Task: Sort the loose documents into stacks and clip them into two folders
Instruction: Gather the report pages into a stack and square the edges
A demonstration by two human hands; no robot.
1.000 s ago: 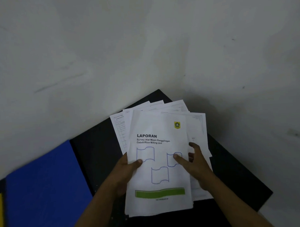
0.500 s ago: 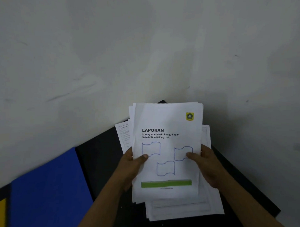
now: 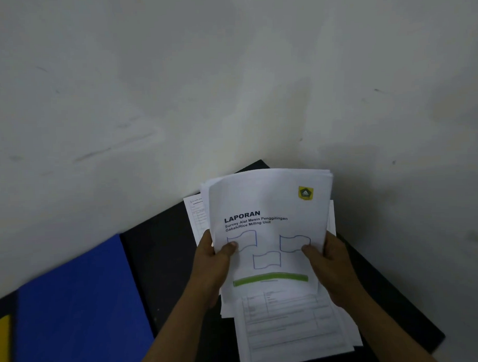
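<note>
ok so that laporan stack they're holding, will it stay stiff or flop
Likely floppy: the LAPORAN stack bows at its top edge between the left hand and right hand. Sheets may slide apart; their edges sit uneven.

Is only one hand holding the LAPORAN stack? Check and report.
No: the left hand and the right hand each hold a side edge of the LAPORAN stack, thumbs on its cover.

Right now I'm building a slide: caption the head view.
Left hand and right hand hold the LAPORAN-covered sheaf over loose forms on a black surface, blue folder beside.
</note>
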